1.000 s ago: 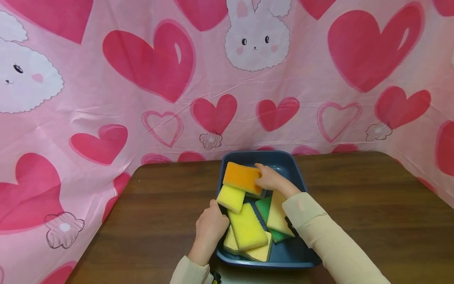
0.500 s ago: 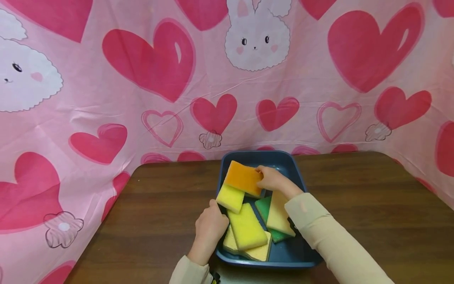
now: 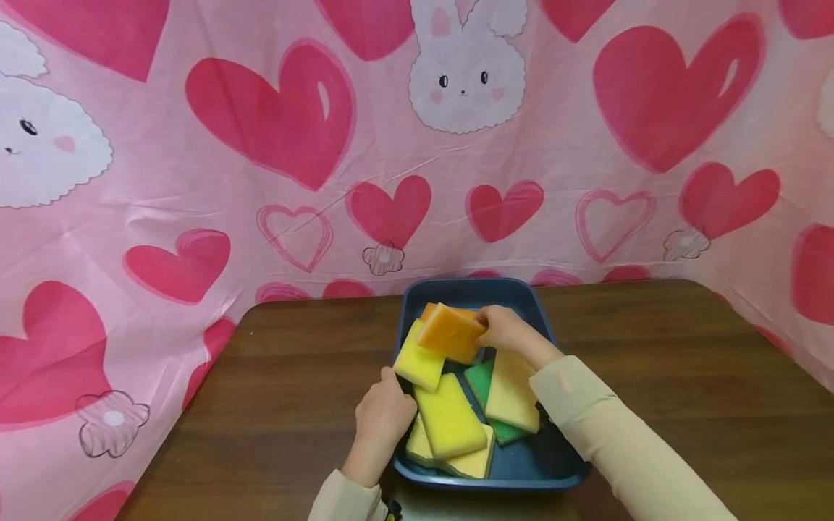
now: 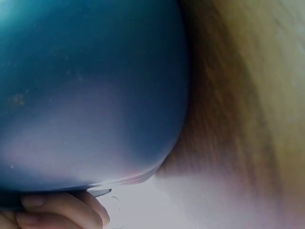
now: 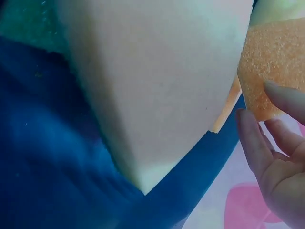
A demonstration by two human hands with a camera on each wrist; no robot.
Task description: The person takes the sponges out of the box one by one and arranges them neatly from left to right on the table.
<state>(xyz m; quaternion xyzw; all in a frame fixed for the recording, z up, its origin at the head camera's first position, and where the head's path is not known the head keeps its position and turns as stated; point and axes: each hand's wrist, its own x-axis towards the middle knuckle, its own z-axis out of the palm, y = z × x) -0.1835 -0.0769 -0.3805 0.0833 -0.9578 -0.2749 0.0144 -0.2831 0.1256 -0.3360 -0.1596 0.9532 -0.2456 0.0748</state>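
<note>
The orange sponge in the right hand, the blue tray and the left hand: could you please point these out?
Orange sponge (image 3: 451, 334), head view: middle of its broad face.
Blue tray (image 3: 531, 459), head view: bare floor near the front edge.
Left hand (image 3: 386, 409), head view: back of the hand.

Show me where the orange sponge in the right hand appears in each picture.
Head: the orange sponge is slightly right of and below centre, pinched by the right hand.
Left wrist: not in it.
Right wrist: at the right edge, above mid-height.
Shared landmark: the blue tray, in all three.
</note>
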